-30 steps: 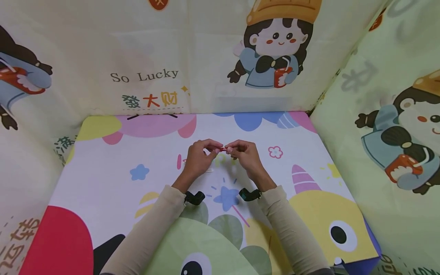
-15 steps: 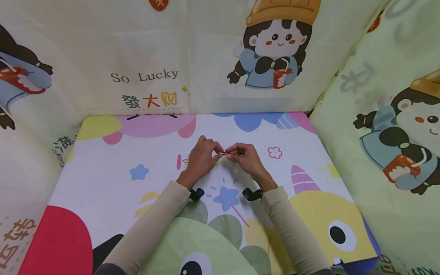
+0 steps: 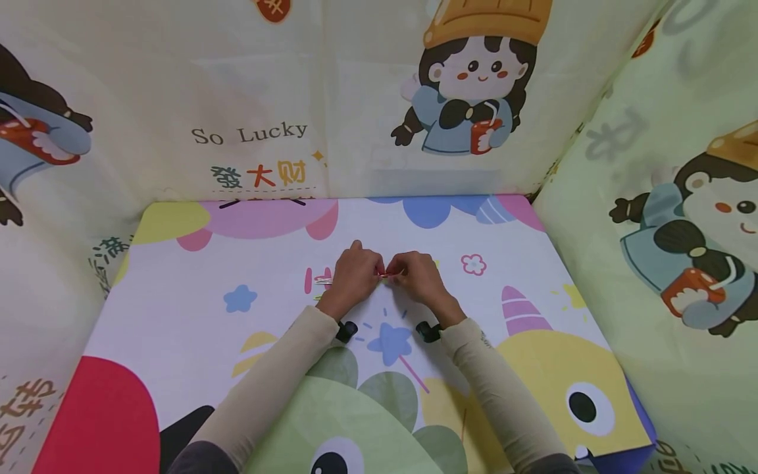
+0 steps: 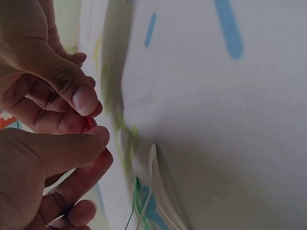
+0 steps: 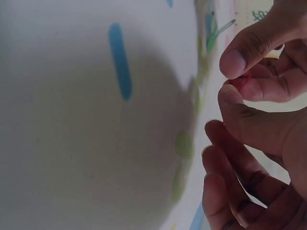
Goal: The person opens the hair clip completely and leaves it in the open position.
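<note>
Between my two hands is a small red snap hair clip (image 3: pixel 385 274), mostly covered by fingertips. My left hand (image 3: pixel 355 275) pinches one end between thumb and index finger. At the other end, my right hand (image 3: pixel 418 276) holds it the same way, and the two thumbs nearly meet. The left wrist view shows only a sliver of the red clip (image 4: pixel 90 122); a thin red edge of the clip (image 5: pixel 243 84) shows in the right wrist view. Lying by my left wrist are a white hair clip (image 3: pixel 324 282) and a green hair clip (image 4: pixel 137 194), both partly hidden.
A cartoon-printed mat (image 3: pixel 177 316) covers the table under my forearms. Printed cloth walls stand behind (image 3: pixel 349 99) and at both sides. A black band with a camera (image 3: pixel 346 331) sits on each wrist.
Both hands have come slightly lower and closer together, turning so their backs show more. The red hair clip has stayed between them and is more covered now.
</note>
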The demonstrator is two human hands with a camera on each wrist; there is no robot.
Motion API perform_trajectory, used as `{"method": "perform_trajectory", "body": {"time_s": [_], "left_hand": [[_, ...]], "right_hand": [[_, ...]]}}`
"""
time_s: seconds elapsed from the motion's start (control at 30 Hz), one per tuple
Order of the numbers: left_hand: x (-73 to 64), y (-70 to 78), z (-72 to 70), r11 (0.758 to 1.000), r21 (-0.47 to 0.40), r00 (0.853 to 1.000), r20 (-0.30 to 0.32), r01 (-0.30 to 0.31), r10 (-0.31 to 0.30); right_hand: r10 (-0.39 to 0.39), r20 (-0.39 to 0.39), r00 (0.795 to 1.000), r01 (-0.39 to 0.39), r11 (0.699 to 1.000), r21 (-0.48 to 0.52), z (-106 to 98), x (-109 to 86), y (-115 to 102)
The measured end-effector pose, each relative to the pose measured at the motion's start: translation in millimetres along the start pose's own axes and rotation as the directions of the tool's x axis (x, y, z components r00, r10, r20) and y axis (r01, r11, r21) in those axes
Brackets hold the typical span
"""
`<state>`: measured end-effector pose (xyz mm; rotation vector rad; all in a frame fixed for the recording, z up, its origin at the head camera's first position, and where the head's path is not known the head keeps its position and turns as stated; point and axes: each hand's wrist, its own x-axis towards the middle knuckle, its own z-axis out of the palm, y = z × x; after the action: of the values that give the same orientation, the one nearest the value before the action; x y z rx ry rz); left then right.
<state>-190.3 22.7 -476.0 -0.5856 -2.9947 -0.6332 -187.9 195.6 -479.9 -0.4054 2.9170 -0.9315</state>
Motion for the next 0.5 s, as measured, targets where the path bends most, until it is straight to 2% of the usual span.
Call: {"method": "perform_trajectory", "body": {"time_s": [0.27, 0.5], "left_hand": [[2.2, -2.3, 7.5, 0.999, 0.041, 0.999, 0.039, 0.006, -0.007], [5.1, -3.8, 10.1, 0.999, 0.047, 0.999, 0.031, 0.01, -0.011]], "right_hand": [[-0.022, 0.007, 1.0, 0.022, 0.995, -0.099, 9.3, 1.5, -2.1], [-0.039, -0.032, 0.999, 0.035, 0.99, -0.133, 13.1, 3.2, -3.9]]}}
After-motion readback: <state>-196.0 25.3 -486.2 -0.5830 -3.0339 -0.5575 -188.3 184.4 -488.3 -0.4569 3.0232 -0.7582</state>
